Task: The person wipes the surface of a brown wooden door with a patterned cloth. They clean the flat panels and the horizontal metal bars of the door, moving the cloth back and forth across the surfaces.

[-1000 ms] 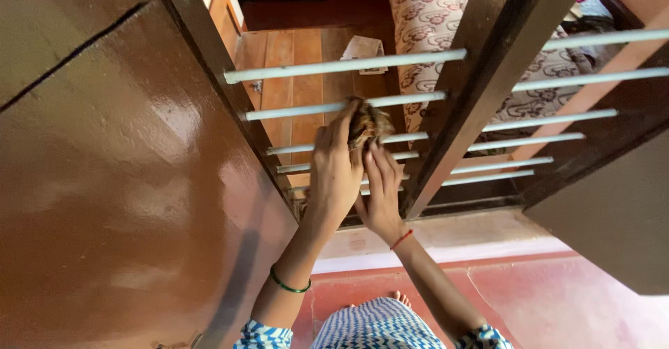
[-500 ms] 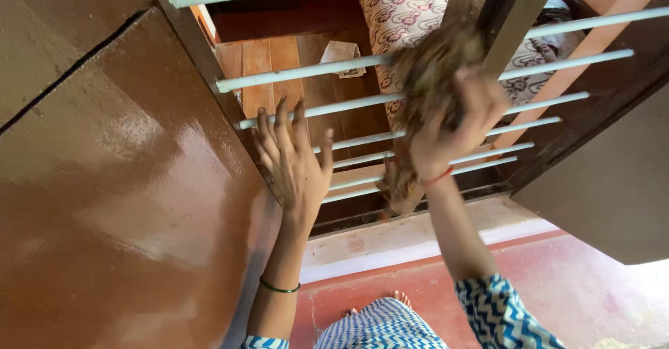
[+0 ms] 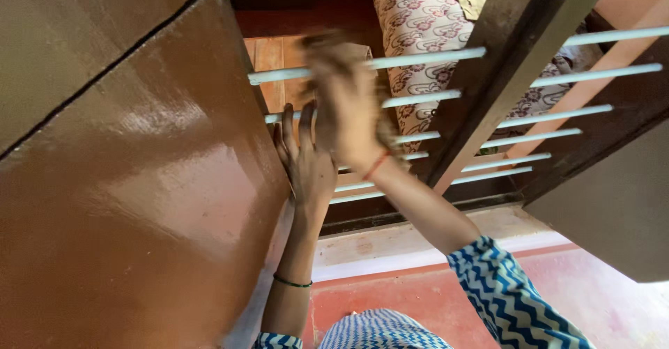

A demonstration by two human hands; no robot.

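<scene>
My right hand is raised in front of the white window bars and blurred by motion. It is closed on a bunched brown cloth that shows above its fingers, near the upper bars. Just below and left of it, my left hand lies flat with fingers apart against the window frame's left edge and the lower bars. It holds nothing. Each wrist has a thin band, green on the left and red on the right.
A glossy brown shutter stands open on the left and another on the right. A dark wooden post splits the window. Behind the bars is a patterned cushion. Below are a pale sill and red floor.
My right hand carried the cloth from the lower bars up to the post, then swept left across the upper bars. My left hand let go of the cloth and rests flat at the frame.
</scene>
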